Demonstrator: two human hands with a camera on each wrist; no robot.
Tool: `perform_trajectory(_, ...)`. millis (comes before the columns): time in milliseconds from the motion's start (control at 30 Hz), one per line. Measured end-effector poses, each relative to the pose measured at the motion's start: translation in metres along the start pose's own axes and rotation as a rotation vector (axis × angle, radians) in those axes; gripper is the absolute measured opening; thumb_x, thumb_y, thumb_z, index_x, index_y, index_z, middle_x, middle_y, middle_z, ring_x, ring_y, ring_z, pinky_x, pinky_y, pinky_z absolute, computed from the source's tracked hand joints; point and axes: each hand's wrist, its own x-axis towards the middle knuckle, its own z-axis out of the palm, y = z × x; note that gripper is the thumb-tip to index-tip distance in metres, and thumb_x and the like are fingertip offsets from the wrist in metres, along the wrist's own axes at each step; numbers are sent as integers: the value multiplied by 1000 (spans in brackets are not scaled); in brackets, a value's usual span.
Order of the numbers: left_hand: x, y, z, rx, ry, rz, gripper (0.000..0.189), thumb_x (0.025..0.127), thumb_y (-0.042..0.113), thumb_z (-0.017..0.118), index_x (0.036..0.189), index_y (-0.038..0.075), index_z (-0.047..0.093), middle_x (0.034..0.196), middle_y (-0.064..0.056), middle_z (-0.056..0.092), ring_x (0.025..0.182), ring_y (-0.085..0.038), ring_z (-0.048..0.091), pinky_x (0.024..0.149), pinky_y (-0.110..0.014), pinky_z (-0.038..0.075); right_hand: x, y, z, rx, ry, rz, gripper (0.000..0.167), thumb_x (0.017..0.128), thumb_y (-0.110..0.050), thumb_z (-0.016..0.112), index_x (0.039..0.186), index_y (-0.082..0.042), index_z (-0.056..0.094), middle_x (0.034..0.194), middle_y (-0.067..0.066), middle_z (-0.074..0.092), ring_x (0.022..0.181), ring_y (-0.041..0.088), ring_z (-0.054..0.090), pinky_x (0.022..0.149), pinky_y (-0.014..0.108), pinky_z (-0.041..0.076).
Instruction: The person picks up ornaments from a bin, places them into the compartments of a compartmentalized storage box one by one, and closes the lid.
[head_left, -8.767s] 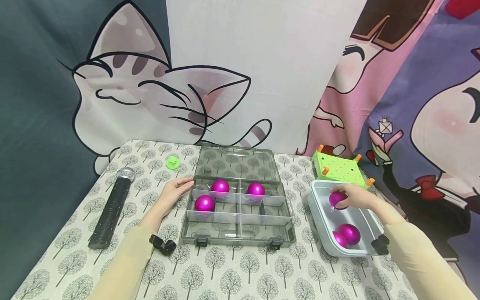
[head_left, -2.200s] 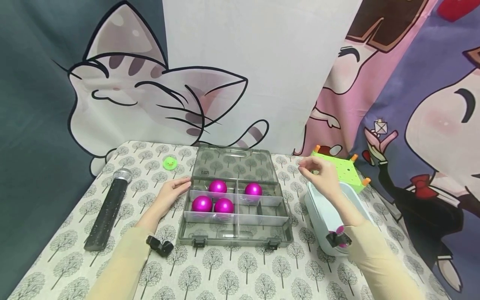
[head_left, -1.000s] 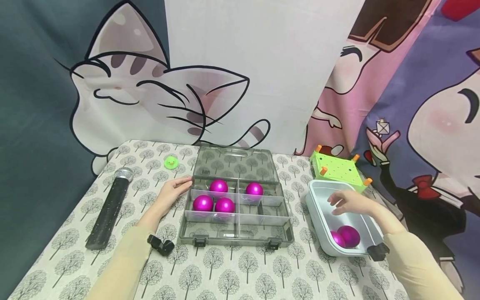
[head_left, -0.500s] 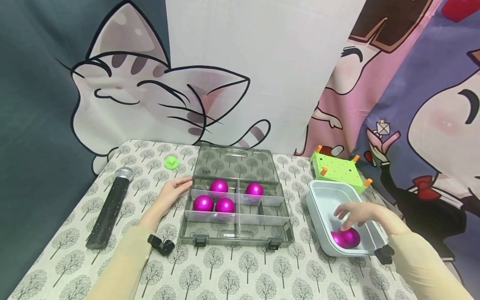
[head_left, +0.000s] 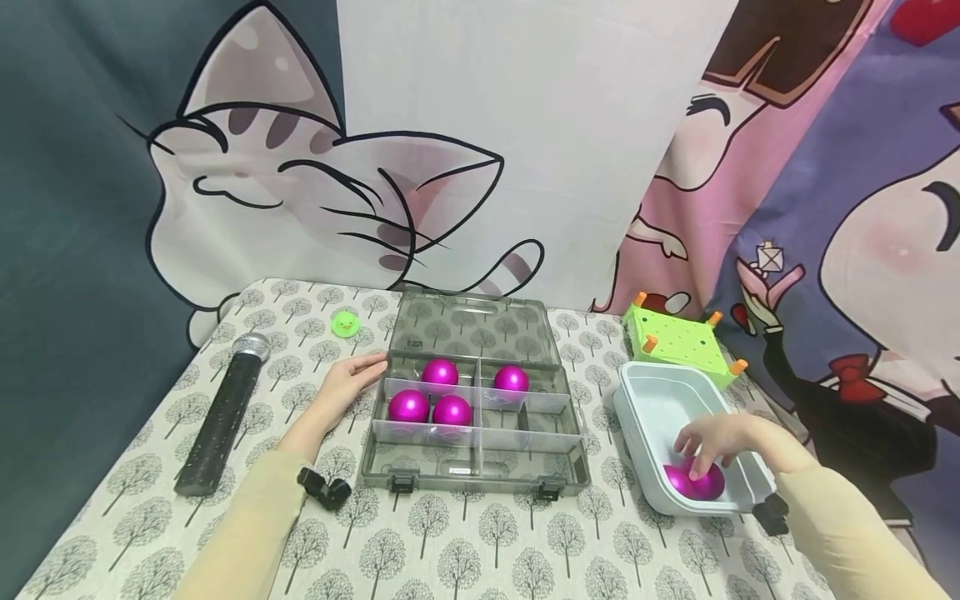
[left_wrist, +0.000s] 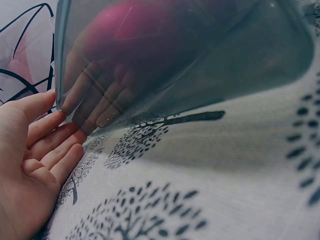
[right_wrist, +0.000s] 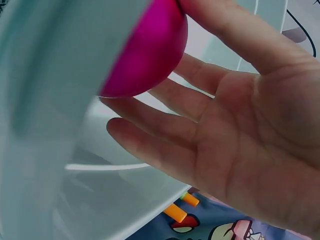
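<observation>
A clear grey divided organizer box (head_left: pixel 480 482) lies with its lid open. Several shiny magenta balls sit in it, one ball (head_left: pixel 439 375) in the back left compartment, another ball (head_left: pixel 512 380) back right, and a pair in the middle left. My left hand (head_left: pixel 351 387) rests straight fingers against the box's left side; in the left wrist view its fingertips show through the wall. Inside the pale blue bin (head_left: pixel 633 450) my right hand (head_left: pixel 720 437) has thumb and fingers around a magenta ball (right_wrist: pixel 155 55). A second magenta ball (head_left: pixel 677 478) lies beside it.
A black microphone (head_left: pixel 223 417) lies at the left. Behind it sits a small green duck toy (head_left: pixel 346 324). Past the bin stands a lime green perforated piece (head_left: pixel 675 337) with orange pegs. A printed curtain (head_left: pixel 525 125) hangs behind the tree-patterned tablecloth (head_left: pixel 465 550).
A further ball now sits in the middle left compartment, compared with the oldest frame. My right hand went back to the bin and down onto the balls. The left hand stayed put.
</observation>
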Motion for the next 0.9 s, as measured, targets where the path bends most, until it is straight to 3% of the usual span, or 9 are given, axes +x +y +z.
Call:
perform_trajectory(167, -1, 1, 0, 5, -2, 7, 54, 98, 26, 59, 142, -3, 46, 151, -21, 41, 142, -35, 37, 119, -43, 31, -1, 0, 2, 14, -42, 14, 51, 80, -5, 75, 122, 12, 52, 120, 26, 60, 109, 40, 60, 87, 60, 54)
perform_trajectory(333, -2, 1, 0, -2, -10, 7, 54, 99, 27, 59, 142, -2, 45, 150, -20, 42, 138, -34, 43, 116, -41, 35, -1, 1, 4, 33, -45, 24, 48, 76, 0, 75, 120, 8, 56, 121, 26, 59, 110, 42, 59, 84, 58, 56)
perform_trajectory(700, 0, -2, -1, 7, -2, 15, 53, 98, 25, 60, 141, -3, 46, 150, -21, 42, 140, -37, 39, 119, -45, 30, 0, 6, 7, 28, -53, 42, 43, 75, 4, 74, 116, 8, 61, 123, 34, 55, 112, 50, 57, 82, 57, 58)
perform_trajectory(900, 0, -2, 0, 5, -7, 15, 54, 98, 27, 59, 141, -2, 46, 150, -20, 42, 137, -35, 44, 116, -42, 35, -1, 7, 6, 49, -52, 38, 41, 75, 5, 71, 115, 7, 61, 121, 32, 57, 111, 48, 58, 86, 59, 56)
